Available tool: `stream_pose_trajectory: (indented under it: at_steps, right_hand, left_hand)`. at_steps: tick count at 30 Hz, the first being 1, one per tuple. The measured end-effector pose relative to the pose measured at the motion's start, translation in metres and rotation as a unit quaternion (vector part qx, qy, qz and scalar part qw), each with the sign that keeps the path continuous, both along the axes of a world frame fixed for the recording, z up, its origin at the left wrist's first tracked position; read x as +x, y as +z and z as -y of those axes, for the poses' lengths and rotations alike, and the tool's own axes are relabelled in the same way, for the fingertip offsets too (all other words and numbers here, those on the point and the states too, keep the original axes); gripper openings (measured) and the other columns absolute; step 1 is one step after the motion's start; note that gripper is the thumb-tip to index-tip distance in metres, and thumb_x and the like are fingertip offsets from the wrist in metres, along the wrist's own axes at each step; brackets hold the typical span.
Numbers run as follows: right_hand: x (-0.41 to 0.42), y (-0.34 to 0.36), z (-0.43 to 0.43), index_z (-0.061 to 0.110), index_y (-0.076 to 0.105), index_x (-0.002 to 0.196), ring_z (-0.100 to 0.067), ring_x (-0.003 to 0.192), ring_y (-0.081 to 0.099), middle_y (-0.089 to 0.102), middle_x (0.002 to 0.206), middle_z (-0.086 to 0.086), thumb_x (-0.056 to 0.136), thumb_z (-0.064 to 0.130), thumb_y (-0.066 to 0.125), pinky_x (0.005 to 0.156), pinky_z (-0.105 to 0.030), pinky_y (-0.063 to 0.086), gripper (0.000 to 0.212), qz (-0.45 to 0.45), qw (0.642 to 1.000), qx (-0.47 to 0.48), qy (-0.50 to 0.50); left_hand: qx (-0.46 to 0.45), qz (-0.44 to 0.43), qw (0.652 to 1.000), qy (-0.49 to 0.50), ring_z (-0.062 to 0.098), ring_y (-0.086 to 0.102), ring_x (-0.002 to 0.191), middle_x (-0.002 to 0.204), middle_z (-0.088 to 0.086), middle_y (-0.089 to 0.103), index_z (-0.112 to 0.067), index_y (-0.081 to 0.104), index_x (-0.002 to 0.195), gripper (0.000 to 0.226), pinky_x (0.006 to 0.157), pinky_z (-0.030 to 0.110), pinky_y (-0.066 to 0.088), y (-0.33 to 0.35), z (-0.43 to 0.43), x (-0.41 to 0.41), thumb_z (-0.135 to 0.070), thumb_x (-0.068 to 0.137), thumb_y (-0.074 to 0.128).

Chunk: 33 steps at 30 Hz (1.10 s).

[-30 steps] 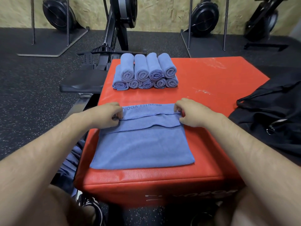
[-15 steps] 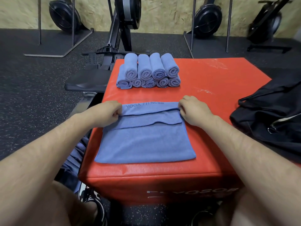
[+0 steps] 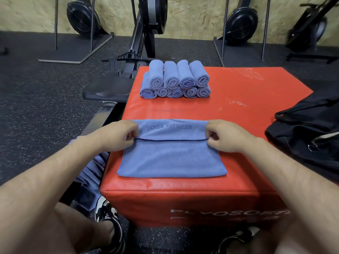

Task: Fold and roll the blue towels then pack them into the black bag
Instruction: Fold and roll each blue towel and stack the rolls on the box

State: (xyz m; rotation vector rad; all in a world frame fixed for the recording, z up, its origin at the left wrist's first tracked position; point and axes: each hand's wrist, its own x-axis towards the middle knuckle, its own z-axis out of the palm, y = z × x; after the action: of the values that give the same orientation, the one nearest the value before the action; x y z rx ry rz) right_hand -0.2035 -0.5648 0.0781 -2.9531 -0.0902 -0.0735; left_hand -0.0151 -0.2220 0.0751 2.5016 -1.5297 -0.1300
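Flat blue microfibre towel [image 3: 170, 158] lies on the near half of the red padded vinyl box [image 3: 238, 110], which serves as the working surface. The towel's far edge is turned over toward the person into a narrow flap printed "YOGA FITNESS".

Left hand [image 3: 119, 136] is at the flap's left end and right hand [image 3: 227, 135] at its right end. Each grip is clamped on the flap's hem, with thumb and curled fingers pinching the cloth and knuckles up.

Stack of rolled blue towels [image 3: 176, 81] sits at the far left of the surface, well apart from the flat towel. Four rolls lie on top and five beneath, spiral ends facing the person. The leftmost lower roll looks looser than the rest.

Soft black fabric bag [image 3: 308, 136] lies slumped at the right edge of the surface, near the right forearm and clear of the towel. A metal ring shows on it; I cannot tell whether its mouth is open.

Loose blue cloth [image 3: 91, 173] hangs beside the box's left side under the left forearm — probably unfolded towels, though partly hidden.

Black rowing machine [image 3: 143, 33] stands behind the box on the speckled dark rubber floor [image 3: 45, 107].
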Motion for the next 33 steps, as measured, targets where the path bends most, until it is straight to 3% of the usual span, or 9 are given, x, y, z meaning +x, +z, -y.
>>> stream_pose_trajectory:
  at_steps: [4, 10, 13, 16, 21, 23, 26, 29, 33]
  right_hand:
    - [-0.002, -0.001, 0.002, 0.022, 0.064, 0.097, -0.014, 0.09, 0.055, 0.059, 0.095, 0.008, 0.08, 0.03, 0.068, 0.078, -0.03, 0.046, 0.019, -0.007, 1.0, 0.014, 0.011]
    - [0.003, -0.011, 0.002, 0.016, 0.059, 0.099, -0.024, 0.098, 0.055, 0.058, 0.1, -0.002, 0.096, 0.022, 0.05, 0.076, -0.035, 0.044, 0.011, 0.031, 0.999, -0.022, -0.018]
    - [0.008, -0.003, 0.007, 0.018, 0.052, 0.095, -0.029, 0.093, 0.055, 0.057, 0.097, -0.006, 0.098, 0.019, 0.047, 0.074, -0.035, 0.038, 0.006, 0.047, 0.997, 0.029, -0.06]
    - [0.012, 0.021, 0.01, 0.015, 0.055, 0.098, -0.025, 0.088, 0.054, 0.06, 0.094, -0.004, 0.099, 0.014, 0.049, 0.074, -0.032, 0.036, 0.006, 0.092, 0.989, 0.094, -0.072]
    - [0.005, 0.078, 0.01, 0.017, 0.059, 0.094, -0.018, 0.082, 0.051, 0.057, 0.087, 0.005, 0.1, 0.014, 0.054, 0.071, -0.028, 0.031, 0.008, 0.145, 0.981, 0.107, -0.066]
    - [0.004, 0.103, 0.01, 0.017, 0.06, 0.094, -0.02, 0.084, 0.053, 0.059, 0.088, 0.003, 0.1, 0.015, 0.054, 0.072, -0.031, 0.035, 0.009, 0.153, 0.98, 0.102, -0.075]
    - [0.011, 0.144, 0.009, 0.018, 0.06, 0.092, -0.018, 0.079, 0.054, 0.06, 0.081, 0.008, 0.101, 0.017, 0.052, 0.069, -0.03, 0.035, 0.011, 0.158, 0.975, 0.111, -0.112]
    - [0.028, 0.183, 0.011, 0.021, 0.057, 0.089, -0.01, 0.067, 0.06, 0.067, 0.069, 0.005, 0.101, 0.021, 0.049, 0.066, -0.031, 0.042, 0.015, 0.163, 0.963, 0.149, -0.157]
    - [0.042, 0.23, 0.008, 0.018, 0.06, 0.091, -0.008, 0.06, 0.064, 0.071, 0.077, -0.003, 0.098, 0.025, 0.058, 0.06, -0.029, 0.052, 0.01, 0.194, 0.934, 0.253, -0.164]
  left_hand:
    - [-0.02, -0.026, 0.999, -0.01, 0.016, 0.054, 0.082, 0.093, -0.007, 0.05, -0.018, 0.061, 0.094, 0.019, 0.077, 0.029, 0.045, -0.007, -0.005, 0.004, -0.023, 0.085, 0.077]
    - [-0.022, 0.041, 0.999, -0.014, 0.018, 0.055, 0.082, 0.088, -0.002, 0.06, -0.014, 0.068, 0.089, 0.009, 0.074, 0.029, 0.044, -0.009, 0.001, 0.01, -0.01, 0.081, 0.071]
    - [-0.054, 0.031, 0.998, 0.029, 0.018, 0.049, 0.073, 0.076, -0.007, 0.053, -0.018, 0.059, 0.083, 0.008, 0.069, 0.032, 0.039, 0.002, 0.005, 0.012, -0.014, 0.087, 0.064]
    - [-0.125, -0.026, 0.987, 0.101, 0.014, 0.052, 0.074, 0.08, -0.007, 0.058, -0.018, 0.058, 0.088, 0.008, 0.069, 0.032, 0.037, 0.024, 0.008, 0.013, -0.015, 0.096, 0.061]
    - [-0.196, -0.062, 0.966, 0.156, -0.011, 0.053, 0.072, 0.083, -0.013, 0.063, -0.02, 0.064, 0.092, 0.005, 0.065, 0.007, 0.038, 0.078, -0.006, 0.01, -0.018, 0.097, 0.064]
    - [-0.209, -0.064, 0.96, 0.172, -0.004, 0.054, 0.066, 0.079, -0.008, 0.063, -0.019, 0.065, 0.09, 0.006, 0.061, 0.01, 0.04, 0.105, -0.009, 0.007, -0.019, 0.096, 0.066]
    - [-0.226, -0.054, 0.952, 0.199, 0.01, 0.056, 0.069, 0.077, -0.005, 0.065, -0.022, 0.067, 0.085, 0.009, 0.063, 0.029, 0.046, 0.148, -0.004, 0.008, -0.027, 0.093, 0.069]
    - [-0.256, -0.027, 0.938, 0.23, 0.015, 0.055, 0.069, 0.079, 0.0, 0.068, -0.02, 0.07, 0.085, 0.013, 0.062, 0.03, 0.04, 0.189, 0.008, 0.013, -0.032, 0.09, 0.073]
    - [-0.308, -0.04, 0.915, 0.258, 0.012, 0.061, 0.055, 0.069, 0.005, 0.071, -0.018, 0.07, 0.083, 0.015, 0.056, 0.027, 0.043, 0.24, 0.023, 0.024, -0.031, 0.09, 0.072]
